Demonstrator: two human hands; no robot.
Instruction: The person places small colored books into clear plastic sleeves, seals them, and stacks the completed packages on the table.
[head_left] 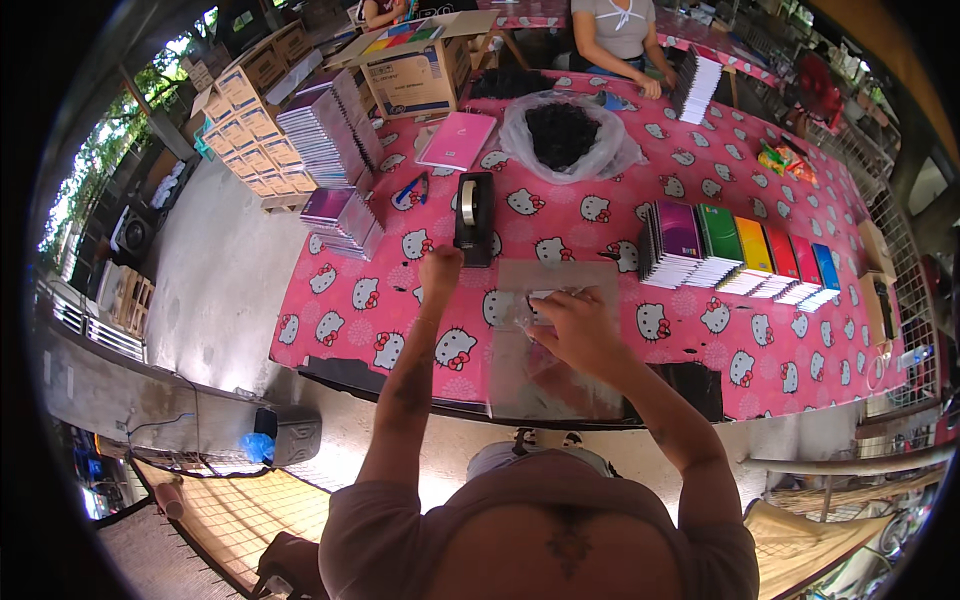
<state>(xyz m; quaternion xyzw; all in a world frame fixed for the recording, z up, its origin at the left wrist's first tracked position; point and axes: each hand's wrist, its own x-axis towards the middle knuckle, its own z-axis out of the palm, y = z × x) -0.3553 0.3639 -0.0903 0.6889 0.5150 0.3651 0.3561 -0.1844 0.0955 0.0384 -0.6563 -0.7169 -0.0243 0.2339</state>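
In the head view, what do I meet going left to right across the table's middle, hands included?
Short notebook stack, left hand, black tape dispenser, right hand, purple notebooks, green notebooks, yellow notebooks, red notebooks, pinkish-red notebooks, blue notebooks.

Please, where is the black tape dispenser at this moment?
In the head view, the tape dispenser is just above the middle, beyond and slightly right of the left hand, below the pink notebook.

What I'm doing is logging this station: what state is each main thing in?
Left hand: curled into a fist
Right hand: fingers bent, grip unclear
Greyish sheet: lying flat
Tape dispenser: holds a roll
Plastic bag: open, black contents showing
Large cardboard box: flaps open
Lone pink notebook: lying flat
Coloured notebooks: stacked in a row
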